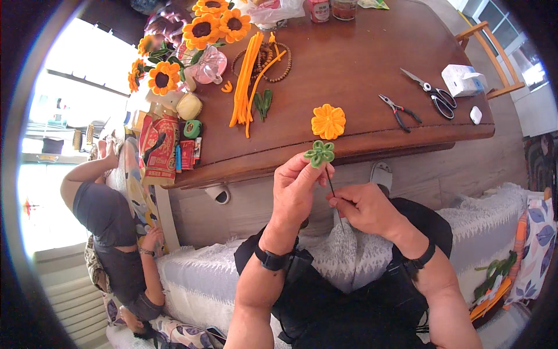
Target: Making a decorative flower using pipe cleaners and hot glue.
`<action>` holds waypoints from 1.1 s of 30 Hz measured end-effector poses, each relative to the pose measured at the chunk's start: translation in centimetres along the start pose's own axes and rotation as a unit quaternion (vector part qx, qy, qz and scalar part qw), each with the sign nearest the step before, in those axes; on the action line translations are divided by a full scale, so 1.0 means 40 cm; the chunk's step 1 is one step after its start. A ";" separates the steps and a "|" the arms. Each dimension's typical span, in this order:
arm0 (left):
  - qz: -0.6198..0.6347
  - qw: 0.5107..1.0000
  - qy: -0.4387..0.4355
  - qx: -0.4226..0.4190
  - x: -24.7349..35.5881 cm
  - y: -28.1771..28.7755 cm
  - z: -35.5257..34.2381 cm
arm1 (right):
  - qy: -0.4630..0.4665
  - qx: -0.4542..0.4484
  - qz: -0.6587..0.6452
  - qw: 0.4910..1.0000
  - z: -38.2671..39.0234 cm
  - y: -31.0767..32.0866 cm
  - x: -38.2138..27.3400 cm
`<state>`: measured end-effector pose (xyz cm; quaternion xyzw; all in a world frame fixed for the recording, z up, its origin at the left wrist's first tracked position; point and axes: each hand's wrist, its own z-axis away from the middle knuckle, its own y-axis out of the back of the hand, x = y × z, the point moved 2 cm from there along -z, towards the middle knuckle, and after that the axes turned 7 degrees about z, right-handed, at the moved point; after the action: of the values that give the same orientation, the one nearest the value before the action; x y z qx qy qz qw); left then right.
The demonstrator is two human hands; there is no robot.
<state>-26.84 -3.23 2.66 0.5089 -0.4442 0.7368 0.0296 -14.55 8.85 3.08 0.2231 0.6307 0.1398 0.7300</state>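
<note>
My left hand (295,189) pinches a small green flower-shaped piece (319,153) of looped fuzzy stems, held up just off the table's front edge. A thin dark stem (331,185) runs down from that piece. Lower along it, my right hand (367,210) is closed on the stem between thumb and fingers. Just beyond the green piece, an orange petal flower (328,121) lies flat on the wooden table (349,64). Farther left rest a pair of green leaves (263,104) and a bundle of orange fuzzy stems (247,81).
Pliers (400,112), scissors (433,93) and a white box (462,80) lie to the right. Sunflowers (201,31) stand at the back left near beaded bracelets (281,62) and a red bag (161,148). Another person (119,232) sits at the left on the sofa.
</note>
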 end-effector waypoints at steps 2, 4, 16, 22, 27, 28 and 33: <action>0.017 1.000 0.003 0.002 0.003 0.002 -0.001 | -0.011 -0.004 -0.014 1.000 0.000 0.003 -0.010; 0.047 0.998 0.031 0.040 0.007 0.008 -0.004 | -0.024 -0.009 -0.028 0.999 0.002 -0.002 -0.009; 0.076 0.996 0.024 0.043 0.011 0.019 -0.018 | -0.096 -0.015 -0.189 0.977 0.009 -0.013 -0.011; 0.075 0.996 0.031 0.033 0.008 0.029 -0.015 | -0.081 -0.018 -0.185 0.979 0.009 -0.013 -0.009; 0.084 0.995 0.033 0.041 0.014 0.016 -0.014 | -0.075 -0.024 -0.187 0.979 0.008 -0.008 -0.016; 0.081 0.995 0.027 0.046 0.016 0.012 -0.013 | -0.076 -0.023 -0.187 0.979 0.008 -0.008 -0.017; 0.083 0.995 0.028 0.048 0.016 0.022 -0.011 | -0.073 -0.020 -0.180 0.981 0.008 -0.010 -0.017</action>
<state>-27.89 -3.74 2.55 0.4499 -0.4478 0.7715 -0.0439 -14.39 8.14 3.52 0.1006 0.6022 0.0021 0.7919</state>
